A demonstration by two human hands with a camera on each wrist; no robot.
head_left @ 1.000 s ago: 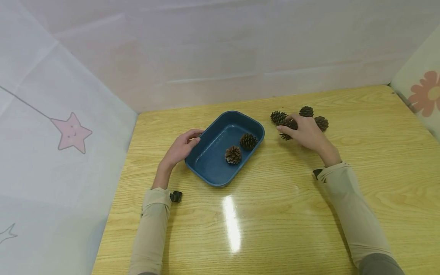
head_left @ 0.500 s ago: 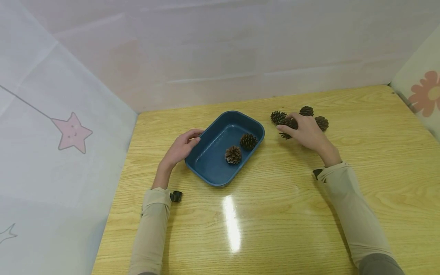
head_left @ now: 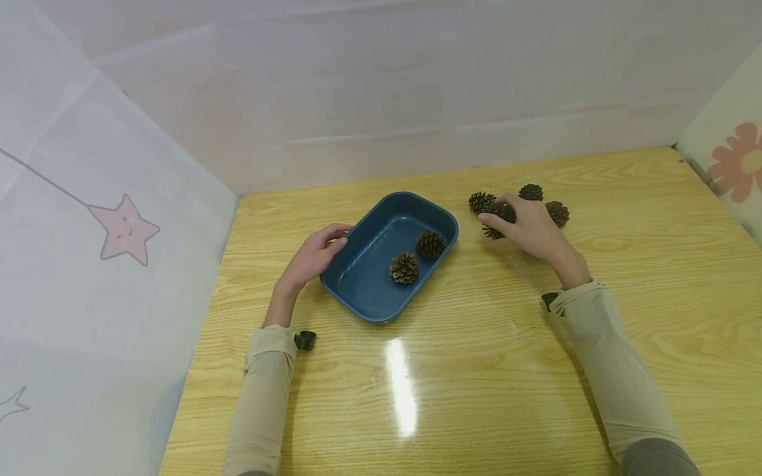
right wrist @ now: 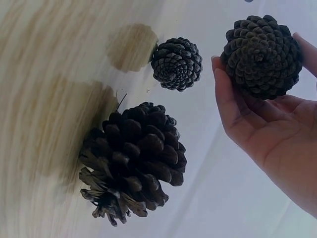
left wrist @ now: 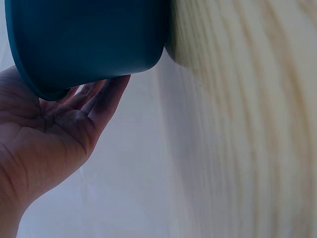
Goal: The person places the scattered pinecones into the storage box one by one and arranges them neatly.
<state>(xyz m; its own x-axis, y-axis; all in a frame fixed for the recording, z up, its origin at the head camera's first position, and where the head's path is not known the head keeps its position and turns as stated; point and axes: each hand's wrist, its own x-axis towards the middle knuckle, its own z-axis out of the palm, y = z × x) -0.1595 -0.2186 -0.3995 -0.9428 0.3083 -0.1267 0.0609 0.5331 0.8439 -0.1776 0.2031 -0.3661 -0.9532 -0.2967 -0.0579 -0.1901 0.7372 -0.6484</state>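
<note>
My left hand (head_left: 314, 259) is at the left side of a blue rectangular basin (head_left: 363, 299), thumb at the rim. In the left wrist view its fingers (left wrist: 106, 101) lie against the outer wall under the rim of the basin (left wrist: 94, 39); the thumb is hidden there. Two brown pine cones, one lighter (head_left: 404, 268) and one darker (head_left: 431, 244), lie inside. To the right, my right hand (head_left: 532, 230) pinches another pine cone (head_left: 497, 228) between thumb and fingers. The right wrist view shows this pine cone (right wrist: 262, 57) held apart from the tabletop.
Around the right hand lie more pine cones: one to its left (head_left: 479, 202), one behind (head_left: 530, 192) and one to its right (head_left: 557, 213). The wooden table (head_left: 464, 377) ends at a pale fabric wall (head_left: 369, 86) at the back.
The pine cone in the right hand has risen slightly, with thumb and fingers drawn closer round it. The left hand and the basin have stayed in place.
</note>
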